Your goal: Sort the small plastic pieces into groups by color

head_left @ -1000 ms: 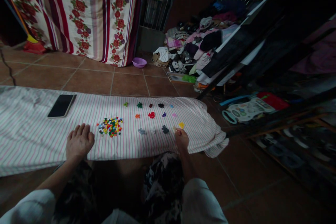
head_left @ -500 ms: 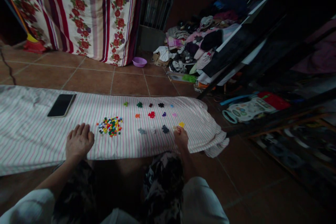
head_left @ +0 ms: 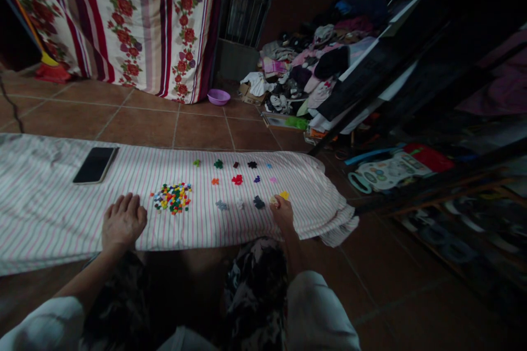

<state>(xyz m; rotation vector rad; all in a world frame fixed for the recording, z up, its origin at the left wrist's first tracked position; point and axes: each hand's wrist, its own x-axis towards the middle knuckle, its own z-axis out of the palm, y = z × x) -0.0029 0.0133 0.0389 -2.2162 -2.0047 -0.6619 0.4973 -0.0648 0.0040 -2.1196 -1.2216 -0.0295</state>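
- Brown floor tiles (head_left: 144, 127) with pale joints stretch beyond the far edge of the table (head_left: 197, 230).
- A striped, flowered curtain (head_left: 152, 22) hangs past that edge.
- A purple basin (head_left: 219, 97) sits at the curtain's foot.
- Metal bars (head_left: 245, 16) stand farther back.
- A heap of clothes (head_left: 304, 66) lies past the far right corner.
- Off the right edge, a wooden rack (head_left: 428, 201) stands in shadow.
- The light is dim.

We see matt, wrinkled cloth (head_left: 177, 233) under small pieces (head_left: 173, 198) that look like plastic, a phone (head_left: 95, 165) with a smooth, glassy face, a fabric curtain (head_left: 152, 27), a smooth plastic basin (head_left: 218, 97), metal-looking bars (head_left: 246, 0) and dull floor tiles (head_left: 140, 126).
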